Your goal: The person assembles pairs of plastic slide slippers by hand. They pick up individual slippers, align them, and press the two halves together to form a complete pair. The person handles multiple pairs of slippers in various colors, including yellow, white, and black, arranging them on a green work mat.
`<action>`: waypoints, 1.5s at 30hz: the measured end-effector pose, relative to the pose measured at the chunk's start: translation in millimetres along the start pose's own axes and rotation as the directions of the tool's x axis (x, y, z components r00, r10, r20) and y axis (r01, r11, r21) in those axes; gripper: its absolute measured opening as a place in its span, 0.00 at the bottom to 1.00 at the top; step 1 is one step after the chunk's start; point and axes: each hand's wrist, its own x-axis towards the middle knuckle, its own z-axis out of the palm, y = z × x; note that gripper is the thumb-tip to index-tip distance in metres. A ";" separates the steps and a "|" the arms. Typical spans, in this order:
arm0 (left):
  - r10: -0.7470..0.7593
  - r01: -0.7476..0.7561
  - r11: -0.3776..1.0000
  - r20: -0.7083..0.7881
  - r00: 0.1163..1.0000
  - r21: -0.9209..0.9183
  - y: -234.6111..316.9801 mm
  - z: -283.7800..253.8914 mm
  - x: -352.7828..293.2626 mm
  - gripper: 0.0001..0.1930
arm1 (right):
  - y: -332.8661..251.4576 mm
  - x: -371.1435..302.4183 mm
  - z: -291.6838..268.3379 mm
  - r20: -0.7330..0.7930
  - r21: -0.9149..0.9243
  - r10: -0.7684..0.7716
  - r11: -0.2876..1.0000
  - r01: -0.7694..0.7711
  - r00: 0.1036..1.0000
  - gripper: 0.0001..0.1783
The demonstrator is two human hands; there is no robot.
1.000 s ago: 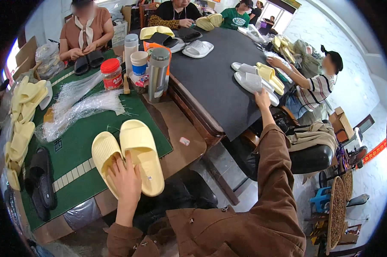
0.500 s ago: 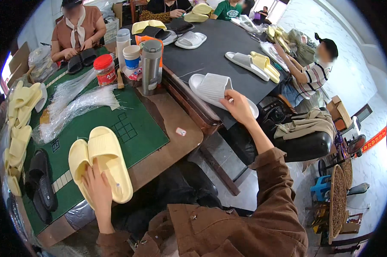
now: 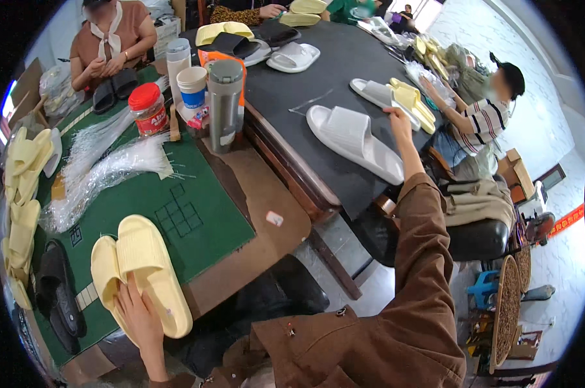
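Observation:
A pair of pale yellow slippers lies tilted at the near edge of the green-topped table. My left hand is closed on the pair, its fingers inside the left slipper and its thumb toward the right one. On the black table, my right hand is stretched out, its fingertips pinched at the heel of a far light grey slipper. That slipper lies against a yellow slipper. A larger white slipper rests nearer, beside my right wrist and apart from the hand.
Clear plastic strips, a red-lidded jar, a paper cup and a steel flask stand to the left. Black slippers and piled yellow slippers line the far left. Co-workers sit around the tables. A black chair is at right.
My right hand has let go of the white slipper and moved farther away to the light grey slipper's heel. My left hand stays on the yellow pair. The view has shifted slightly.

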 end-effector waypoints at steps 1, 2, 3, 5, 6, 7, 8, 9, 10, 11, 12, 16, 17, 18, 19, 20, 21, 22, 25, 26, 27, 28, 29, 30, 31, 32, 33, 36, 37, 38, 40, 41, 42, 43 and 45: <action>-0.007 0.007 0.999 -0.005 1.000 0.036 -5.1 -0.8 -5.0 0.25 | -7.0 8.9 9.1 0.041 -0.041 0.044 0.998 -0.042 0.998 0.17; 0.012 -0.011 0.999 -0.013 1.000 0.042 -9.3 6.4 -5.5 0.24 | 16.1 27.8 2.3 0.019 -0.100 -0.089 0.991 0.091 0.996 0.16; 0.024 -0.023 0.998 -0.016 1.000 0.051 -10.3 11.6 -4.1 0.24 | 38.3 46.7 -0.8 0.013 -0.159 -0.222 0.962 0.221 0.975 0.16; -0.018 0.017 1.000 0.019 1.000 0.015 -5.1 8.1 -1.3 0.22 | 47.6 61.0 11.2 0.001 -0.295 -0.230 0.930 0.220 0.973 0.15; -0.007 0.007 1.000 0.007 1.000 0.009 -5.5 9.3 -2.4 0.22 | 43.9 70.0 9.1 0.183 -0.168 -0.170 0.965 0.201 0.968 0.14; 0.007 -0.007 1.000 -0.004 1.000 -0.001 -5.4 10.5 -1.9 0.21 | 42.0 74.9 11.6 0.186 -0.215 -0.128 0.962 0.168 0.974 0.14; -0.003 0.003 1.000 0.009 1.000 -0.017 -4.4 12.1 0.0 0.21 | 41.1 79.4 6.1 0.185 -0.266 -0.086 0.955 0.134 0.979 0.14; -0.017 0.018 1.000 0.030 0.999 -0.011 -3.7 7.5 -0.7 0.21 | 29.4 67.2 9.8 0.194 -0.304 -0.031 0.948 0.090 0.981 0.14; -0.033 0.034 0.999 0.050 0.998 -0.006 -3.4 2.2 -2.2 0.21 | 10.5 51.9 12.9 0.240 -0.230 -0.038 0.969 0.094 0.970 0.15; -0.018 0.019 1.000 0.044 0.999 -0.018 -2.1 4.0 0.3 0.21 | -0.8 40.6 2.3 0.308 -0.139 -0.080 0.982 0.128 0.948 0.16; -0.004 0.005 1.000 0.038 0.999 -0.030 0.2 5.9 4.2 0.21 | -12.1 28.8 -7.5 0.370 -0.044 -0.127 0.987 0.154 0.920 0.17; -0.093 0.102 0.983 0.063 0.994 -0.150 -1.9 -2.1 -5.1 0.21 | -71.6 -30.3 -10.3 0.647 0.093 -0.323 0.932 0.349 0.691 0.24; -0.130 0.145 0.970 0.089 0.988 -0.194 3.0 -5.0 -3.5 0.21 | -75.9 -42.2 -13.3 0.676 0.078 -0.293 0.941 0.330 0.676 0.26; -0.056 0.063 0.982 0.046 0.997 -0.177 -1.6 1.7 -2.3 0.22 | -70.9 -48.7 -17.1 0.654 0.045 -0.264 0.949 0.312 0.709 0.27; 0.018 -0.017 0.990 0.008 1.000 -0.140 -8.6 6.0 -1.0 0.23 | -55.0 -50.7 -15.4 0.633 0.026 -0.238 0.958 0.286 0.737 0.28; 0.008 0.000 0.990 0.057 0.998 -0.140 -11.6 10.0 -0.5 0.23 | -39.7 -50.8 -7.1 0.519 0.072 -0.182 0.983 0.170 0.835 0.26; -0.007 0.021 0.990 0.102 0.995 -0.137 -12.2 6.0 1.8 0.24 | -37.8 -54.8 1.5 0.453 -0.043 -0.149 0.981 0.188 0.879 0.26; 0.006 -0.001 0.998 0.069 0.998 -0.060 -9.0 -5.5 1.7 0.24 | -38.7 -59.1 10.8 0.384 -0.158 -0.117 0.969 0.190 0.916 0.25; 0.028 -0.028 1.000 -0.015 0.999 -0.001 -25.9 -17.7 7.9 0.25 | 2.2 -33.7 -2.5 0.338 -0.159 -0.390 0.873 0.461 0.856 0.24; 0.006 -0.006 1.000 -0.033 0.999 0.004 -34.7 -16.1 2.8 0.25 | -34.0 -52.7 9.0 0.403 -0.121 -0.273 0.930 0.347 0.874 0.24; -0.020 0.021 0.999 -0.041 0.999 0.037 -47.9 -14.1 -0.8 0.26 | -58.6 -75.6 9.6 0.402 -0.165 -0.361 0.875 0.454 0.841 0.22; -0.035 0.038 0.998 -0.048 0.998 0.058 -66.4 -12.0 -1.1 0.26 | -78.9 -92.9 3.4 0.401 -0.223 -0.439 0.805 0.550 0.804 0.20; -0.047 0.051 0.996 -0.051 0.998 0.075 -83.3 -10.7 -2.4 0.27 | -105.9 -114.5 -3.1 0.407 -0.285 -0.508 0.719 0.634 0.759 0.19; -0.087 0.090 0.990 -0.031 0.996 0.110 -99.3 -11.5 -1.5 0.28 | -168.6 -150.2 -4.8 0.486 -0.252 -0.376 0.804 0.539 0.789 0.11; -0.114 0.115 0.985 -0.015 0.993 0.132 -115.1 -12.0 0.6 0.29 | -174.5 -162.3 -5.0 0.435 -0.143 -0.474 0.803 0.579 0.765 0.06; -0.066 0.080 0.983 -0.087 0.994 0.163 -132.5 -7.7 -0.7 0.29 | -194.0 -181.4 -2.6 0.414 -0.156 -0.500 0.784 0.601 0.760 0.06; -0.016 0.047 0.980 -0.162 0.987 0.191 -147.7 -1.4 -0.5 0.29 | -206.4 -197.7 -3.7 0.418 -0.094 -0.565 0.752 0.652 0.712 0.07; -0.116 0.137 0.977 -0.132 0.984 0.163 -169.9 -6.3 11.3 0.29 | -246.8 -252.3 10.0 0.412 -0.019 -0.614 0.733 0.680 0.673 0.06; -0.147 0.165 0.974 -0.122 0.982 0.155 -175.1 -6.5 15.1 0.29 | -255.4 -269.2 16.3 0.408 0.020 -0.631 0.729 0.685 0.660 0.06; -0.196 0.218 0.957 -0.128 0.972 0.191 -175.1 -12.1 18.4 0.28 | -264.1 -285.5 23.5 0.405 0.065 -0.649 0.723 0.688 0.644 0.06; -0.231 0.255 0.951 -0.146 0.962 0.175 -192.3 -17.7 16.2 0.28 | -280.0 -316.0 43.7 0.468 0.129 -0.612 0.761 0.635 0.638 0.07; -0.249 0.274 0.947 -0.157 0.956 0.170 -198.3 -20.4 15.8 0.27 | -283.3 -328.4 58.8 0.441 0.136 -0.634 0.747 0.651 0.635 0.08; -0.315 0.324 0.933 -0.083 0.946 0.155 -197.3 -27.9 18.1 0.26 | -288.9 -337.4 71.4 0.462 0.157 -0.627 0.754 0.638 0.628 0.08; -0.315 0.327 0.933 -0.099 0.944 0.147 -204.5 -28.6 14.0 0.26 | -298.1 -349.6 85.4 0.455 0.163 -0.597 0.785 0.597 0.661 0.09; -0.311 0.328 0.936 -0.135 0.941 0.128 -222.9 -25.6 9.0 0.26 | -307.6 -366.6 108.8 0.513 0.131 -0.582 0.779 0.613 0.631 0.09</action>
